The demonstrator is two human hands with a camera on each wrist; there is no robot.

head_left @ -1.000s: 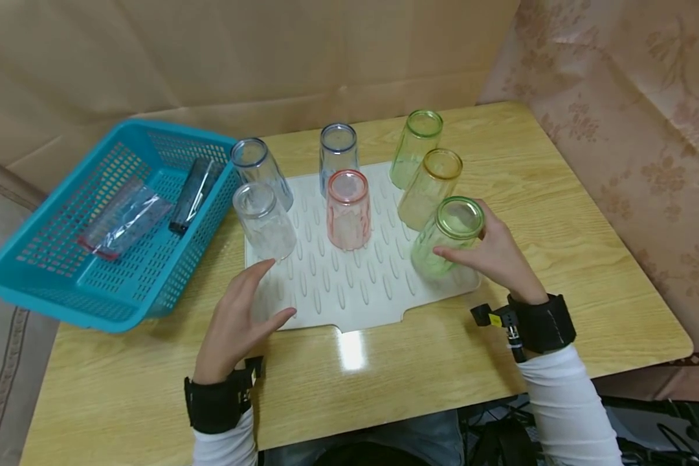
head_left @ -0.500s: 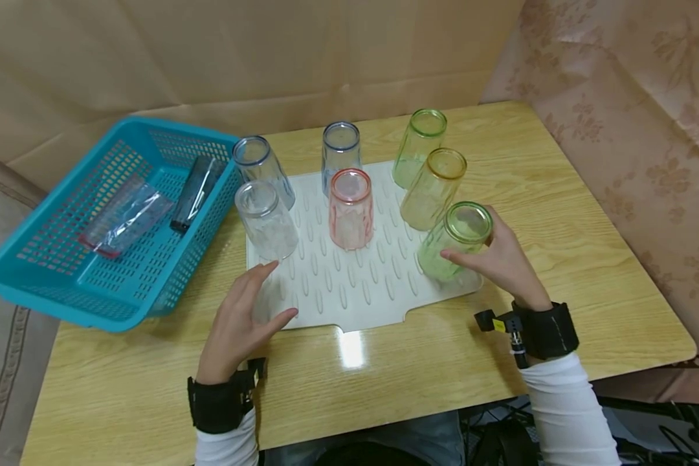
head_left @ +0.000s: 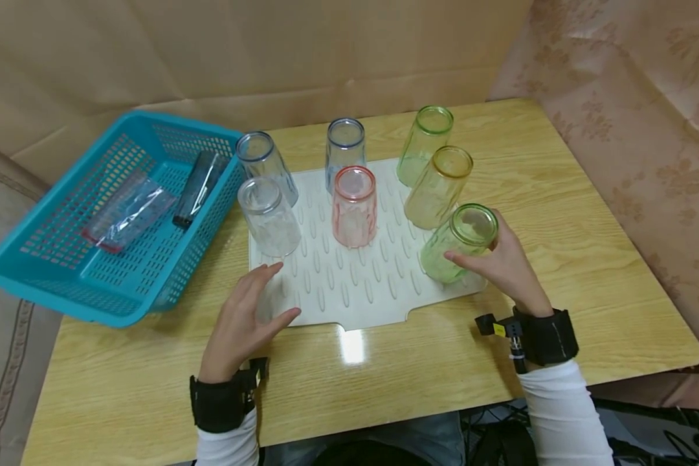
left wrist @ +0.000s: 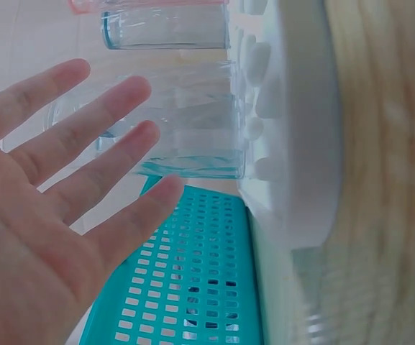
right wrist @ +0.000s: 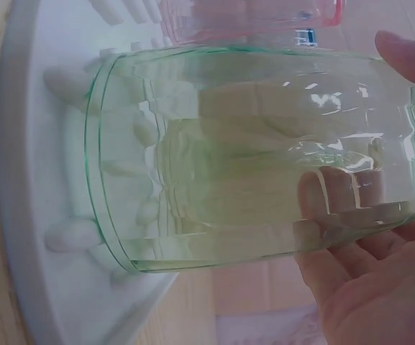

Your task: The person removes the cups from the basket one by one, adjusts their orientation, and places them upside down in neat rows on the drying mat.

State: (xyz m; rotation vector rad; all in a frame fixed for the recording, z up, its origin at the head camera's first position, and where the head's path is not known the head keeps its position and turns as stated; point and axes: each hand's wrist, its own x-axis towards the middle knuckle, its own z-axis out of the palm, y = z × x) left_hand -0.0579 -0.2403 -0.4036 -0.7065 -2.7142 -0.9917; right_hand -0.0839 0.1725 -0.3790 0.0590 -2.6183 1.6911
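Note:
My right hand point(head_left: 503, 265) holds a light green glass point(head_left: 459, 243) between thumb and fingers. That glass stands mouth down at the right front of a white ridged drying mat point(head_left: 338, 304); in the right wrist view the fingers point(right wrist: 351, 266) show near its upturned base, the thumb on the other side. My left hand point(head_left: 241, 323) is spread at the mat's left front, thumb apart, holding nothing. Just beyond its fingertips stands a clear glass point(head_left: 270, 223). The left wrist view shows the extended fingers point(left wrist: 92, 136) overlapping upturned glasses.
A yellow glass point(head_left: 433, 194) and another green glass point(head_left: 422, 149) stand behind the held one. Mid-mat are a red glass point(head_left: 355, 210) and a blue glass point(head_left: 345, 155); another blue glass point(head_left: 268, 168) stands left. A turquoise basket point(head_left: 151, 285) with plastic-wrapped items sits at far left.
The right hand and the green glass have shifted slightly right and toward the person, away from the yellow glass. The left hand stays nearly still; the head view has shifted a little.

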